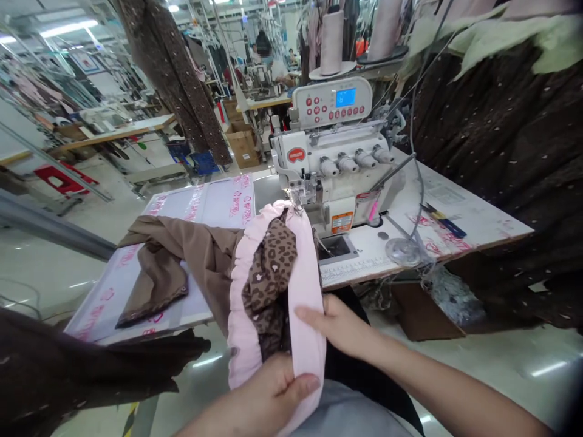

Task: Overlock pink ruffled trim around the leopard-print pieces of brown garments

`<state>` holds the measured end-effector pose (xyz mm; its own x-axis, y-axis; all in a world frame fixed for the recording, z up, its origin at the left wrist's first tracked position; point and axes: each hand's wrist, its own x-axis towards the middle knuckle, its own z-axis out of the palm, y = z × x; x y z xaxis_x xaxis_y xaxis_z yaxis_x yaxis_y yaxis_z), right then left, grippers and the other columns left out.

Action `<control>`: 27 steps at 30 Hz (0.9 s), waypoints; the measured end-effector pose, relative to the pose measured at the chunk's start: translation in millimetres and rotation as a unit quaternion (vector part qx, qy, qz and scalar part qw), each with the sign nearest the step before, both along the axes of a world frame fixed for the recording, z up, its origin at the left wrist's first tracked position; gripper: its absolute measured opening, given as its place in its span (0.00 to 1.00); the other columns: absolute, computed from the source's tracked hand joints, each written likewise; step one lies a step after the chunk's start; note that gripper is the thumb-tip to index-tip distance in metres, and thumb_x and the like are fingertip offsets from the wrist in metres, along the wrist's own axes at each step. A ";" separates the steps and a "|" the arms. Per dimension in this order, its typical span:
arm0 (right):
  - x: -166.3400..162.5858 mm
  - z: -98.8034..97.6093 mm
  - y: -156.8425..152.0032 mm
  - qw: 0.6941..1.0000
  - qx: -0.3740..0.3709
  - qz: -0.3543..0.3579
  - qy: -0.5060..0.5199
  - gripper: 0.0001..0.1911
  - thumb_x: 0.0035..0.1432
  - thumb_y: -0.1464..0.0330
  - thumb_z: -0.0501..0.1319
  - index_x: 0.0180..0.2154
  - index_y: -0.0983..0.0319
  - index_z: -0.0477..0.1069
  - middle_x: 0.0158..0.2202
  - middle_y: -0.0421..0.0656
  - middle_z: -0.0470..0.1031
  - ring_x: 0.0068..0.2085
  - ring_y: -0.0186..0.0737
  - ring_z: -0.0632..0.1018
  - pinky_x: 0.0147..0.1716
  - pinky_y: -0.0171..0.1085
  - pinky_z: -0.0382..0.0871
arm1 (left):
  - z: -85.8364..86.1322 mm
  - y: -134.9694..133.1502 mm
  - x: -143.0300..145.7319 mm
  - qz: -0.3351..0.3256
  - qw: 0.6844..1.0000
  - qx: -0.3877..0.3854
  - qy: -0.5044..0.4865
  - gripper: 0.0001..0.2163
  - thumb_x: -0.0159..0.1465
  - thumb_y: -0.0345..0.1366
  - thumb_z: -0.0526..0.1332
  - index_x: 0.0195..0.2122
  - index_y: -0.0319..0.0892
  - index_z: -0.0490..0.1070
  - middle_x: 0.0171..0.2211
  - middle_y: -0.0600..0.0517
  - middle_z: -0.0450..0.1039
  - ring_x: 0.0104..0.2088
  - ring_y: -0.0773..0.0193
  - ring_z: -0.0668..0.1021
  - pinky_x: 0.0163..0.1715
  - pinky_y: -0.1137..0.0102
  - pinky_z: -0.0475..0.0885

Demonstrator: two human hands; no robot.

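Observation:
A brown garment (200,243) with a leopard-print inside (273,255) runs from the table's left side to the sewing machine (332,164). Along its opening goes a pink band (304,273), gathered on the left and smooth on the right, its far end under the machine's presser foot. My left hand (273,388) pinches the band low down, thumb on top. Higher up, my right hand (334,325) grips the band's right edge between thumb and fingers. Both hands' fingertips are partly hidden behind the fabric.
Snips (444,221) lie on the white tabletop (483,212) at right. Thread cones (331,42) stand behind the machine. Dark speckled fabric hangs at right (496,139) and at left (173,73). A cardboard box (243,144) sits on the floor beyond; people work farther back.

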<state>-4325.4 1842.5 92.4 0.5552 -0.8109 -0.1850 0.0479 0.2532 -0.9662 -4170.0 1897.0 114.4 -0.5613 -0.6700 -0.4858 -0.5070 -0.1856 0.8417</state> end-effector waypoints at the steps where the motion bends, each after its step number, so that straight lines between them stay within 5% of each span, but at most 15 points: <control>1: 1.1 0.3 -1.4 1.000 -0.010 -0.017 -0.003 0.21 0.51 0.54 0.57 0.25 0.68 0.66 0.22 0.40 0.64 0.24 0.29 0.63 0.22 0.29 0.58 | -4.6 -5.7 2.3 0.015 1.000 0.008 0.012 0.18 0.60 0.48 0.49 0.23 0.38 0.58 0.21 0.56 0.54 0.22 0.72 0.58 0.22 0.76 0.56; 3: 3.8 1.7 -6.9 0.999 -0.028 -0.027 -0.016 0.21 0.52 0.55 0.57 0.26 0.68 0.66 0.24 0.41 0.65 0.25 0.30 0.64 0.24 0.30 0.60 | -11.1 -27.1 10.1 0.085 0.995 -0.004 0.046 0.19 0.57 0.52 0.52 0.24 0.38 0.62 0.20 0.56 0.57 0.22 0.70 0.62 0.23 0.75 0.60; 5: 6.3 3.5 -9.3 0.998 -0.043 -0.026 -0.025 0.20 0.54 0.56 0.55 0.28 0.69 0.67 0.25 0.42 0.66 0.27 0.32 0.65 0.26 0.31 0.61 | -14.9 -54.8 19.7 0.214 0.971 -0.100 0.038 0.20 0.55 0.53 0.54 0.28 0.37 0.65 0.21 0.53 0.63 0.26 0.65 0.68 0.28 0.71 0.66; 7: 8.3 4.2 -6.1 0.998 -0.053 -0.024 -0.034 0.18 0.56 0.57 0.54 0.30 0.68 0.67 0.27 0.43 0.67 0.29 0.33 0.67 0.30 0.32 0.63 | -19.0 -81.4 28.5 0.347 0.898 -0.268 -0.043 0.20 0.55 0.51 0.56 0.34 0.37 0.68 0.28 0.48 0.69 0.36 0.57 0.72 0.39 0.65 0.67; 9: 9.8 2.5 0.0 0.997 -0.060 -0.029 -0.041 0.17 0.57 0.59 0.54 0.30 0.67 0.67 0.27 0.42 0.66 0.29 0.32 0.67 0.30 0.32 0.63 | -25.6 -102.6 35.1 0.383 0.822 -0.393 -0.148 0.22 0.52 0.49 0.59 0.40 0.35 0.67 0.35 0.43 0.71 0.44 0.52 0.71 0.47 0.61 0.63; 11: 11.2 -1.9 4.8 0.997 -0.063 -0.038 -0.029 0.18 0.58 0.58 0.53 0.26 0.67 0.65 0.22 0.39 0.62 0.24 0.30 0.63 0.25 0.30 0.60 | -32.5 -117.9 41.1 0.341 0.798 -0.450 -0.212 0.19 0.53 0.45 0.59 0.41 0.35 0.67 0.39 0.41 0.71 0.46 0.50 0.70 0.49 0.60 0.61; 14: 12.8 -10.0 3.5 0.997 -0.062 -0.046 0.002 0.20 0.58 0.56 0.52 0.22 0.65 0.61 0.18 0.37 0.56 0.20 0.27 0.58 0.18 0.29 0.53 | -30.0 -134.9 55.1 0.295 0.803 -0.461 -0.235 0.11 0.57 0.39 0.54 0.35 0.38 0.70 0.35 0.44 0.73 0.42 0.52 0.73 0.48 0.62 0.63; 18: 14.5 -12.7 -14.1 0.996 -0.064 -0.061 0.013 0.21 0.57 0.55 0.52 0.22 0.65 0.60 0.16 0.36 0.57 0.19 0.28 0.60 0.17 0.29 0.53 | 7.5 -144.9 74.3 0.319 0.791 -0.469 -0.229 0.09 0.58 0.36 0.53 0.32 0.38 0.70 0.30 0.47 0.73 0.36 0.55 0.74 0.40 0.64 0.68; 21: 14.2 -1.8 -30.9 0.996 -0.057 -0.058 0.024 0.21 0.57 0.55 0.52 0.21 0.65 0.61 0.15 0.37 0.59 0.17 0.28 0.62 0.16 0.29 0.54 | 30.2 -121.0 58.9 0.362 0.704 -0.581 -0.188 0.10 0.56 0.31 0.53 0.38 0.38 0.66 0.34 0.47 0.70 0.37 0.58 0.73 0.40 0.65 0.67; 23: 13.2 16.1 -40.9 0.998 -0.038 -0.047 0.031 0.20 0.58 0.57 0.52 0.22 0.65 0.62 0.16 0.37 0.61 0.17 0.28 0.63 0.16 0.28 0.55 | 27.9 -91.3 28.9 0.287 0.665 -0.682 -0.095 0.10 0.55 0.28 0.53 0.38 0.39 0.65 0.34 0.47 0.68 0.37 0.60 0.72 0.40 0.66 0.67; 25: 11.9 44.4 -50.4 0.998 -0.014 -0.036 0.041 0.17 0.57 0.61 0.54 0.23 0.66 0.63 0.15 0.36 0.60 0.16 0.26 0.62 0.14 0.27 0.52 | 15.4 -66.9 -8.0 0.055 0.732 -0.678 0.038 0.10 0.56 0.27 0.50 0.36 0.41 0.65 0.33 0.48 0.69 0.37 0.63 0.72 0.40 0.68 0.68; 26: 11.1 61.7 -55.7 0.998 0.000 -0.033 0.046 0.15 0.57 0.63 0.54 0.23 0.66 0.62 0.14 0.35 0.59 0.14 0.25 0.60 0.13 0.26 0.50 | 8.6 -62.0 -24.9 -0.012 0.776 -0.627 0.064 0.11 0.56 0.27 0.48 0.37 0.40 0.66 0.36 0.47 0.70 0.39 0.63 0.72 0.41 0.68 0.68; 27: 10.0 80.0 -61.7 0.998 0.008 -0.032 0.055 0.15 0.57 0.64 0.55 0.22 0.65 0.61 0.12 0.33 0.56 0.13 0.24 0.57 0.11 0.26 0.45 | 3.0 -63.5 -38.8 -0.001 0.807 -0.588 0.049 0.13 0.58 0.27 0.46 0.40 0.38 0.65 0.40 0.44 0.69 0.42 0.61 0.72 0.44 0.67 0.68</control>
